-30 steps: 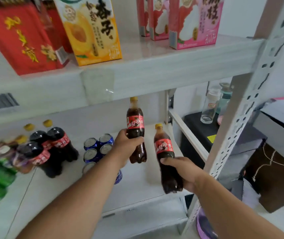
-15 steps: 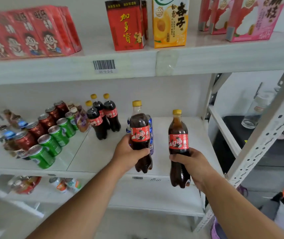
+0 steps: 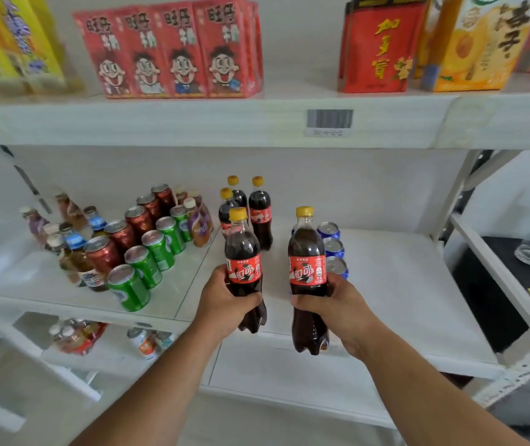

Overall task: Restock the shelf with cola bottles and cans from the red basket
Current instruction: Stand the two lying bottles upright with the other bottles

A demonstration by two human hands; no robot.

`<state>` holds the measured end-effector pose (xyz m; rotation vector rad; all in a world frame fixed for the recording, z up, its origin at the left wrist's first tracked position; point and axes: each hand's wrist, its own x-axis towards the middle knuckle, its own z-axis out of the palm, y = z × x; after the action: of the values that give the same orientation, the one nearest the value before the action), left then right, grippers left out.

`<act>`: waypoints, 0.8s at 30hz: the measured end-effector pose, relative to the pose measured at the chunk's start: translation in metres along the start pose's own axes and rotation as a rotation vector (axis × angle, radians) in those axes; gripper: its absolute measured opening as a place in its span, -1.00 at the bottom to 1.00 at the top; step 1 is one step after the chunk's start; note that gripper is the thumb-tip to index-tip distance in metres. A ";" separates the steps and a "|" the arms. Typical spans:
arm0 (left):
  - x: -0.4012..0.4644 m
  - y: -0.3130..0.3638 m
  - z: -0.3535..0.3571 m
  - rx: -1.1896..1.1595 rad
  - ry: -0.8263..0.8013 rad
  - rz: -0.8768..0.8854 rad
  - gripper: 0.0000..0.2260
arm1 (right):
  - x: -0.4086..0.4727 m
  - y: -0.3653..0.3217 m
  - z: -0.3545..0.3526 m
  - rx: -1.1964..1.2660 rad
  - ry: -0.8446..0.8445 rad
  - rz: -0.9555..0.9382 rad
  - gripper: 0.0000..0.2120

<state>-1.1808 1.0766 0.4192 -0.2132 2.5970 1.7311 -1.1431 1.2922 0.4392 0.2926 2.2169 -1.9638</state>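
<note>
Both cola bottles are now hanging level and closer together before the shelf (image 3: 402, 284).
Left hand (image 3: 225, 304) is gripping the left cola bottle (image 3: 243, 252); right hand (image 3: 337, 307) is gripping the right cola bottle (image 3: 307, 252), over the shelf's front edge.

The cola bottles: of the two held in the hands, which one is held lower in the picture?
The cola bottle in the right hand: its base hangs below the shelf's front edge, while the bottle in the left hand sits higher.
</note>
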 end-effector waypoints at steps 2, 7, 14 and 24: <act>0.018 -0.009 -0.018 0.027 -0.014 0.004 -0.43 | 0.016 -0.004 0.027 0.002 0.018 -0.004 -0.51; 0.061 -0.036 -0.052 0.056 -0.050 0.000 -0.45 | 0.052 -0.012 0.082 -0.036 0.080 0.003 -0.56; 0.099 -0.062 -0.065 0.016 -0.129 0.016 -0.43 | 0.088 -0.020 0.113 -0.105 0.191 -0.013 -0.60; 0.134 -0.077 -0.041 -0.012 -0.130 0.064 -0.44 | 0.149 -0.023 0.115 -0.195 0.255 0.030 -0.74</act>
<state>-1.3018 0.9955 0.3527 -0.0169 2.5284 1.7188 -1.2940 1.1808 0.4102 0.5725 2.5203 -1.7619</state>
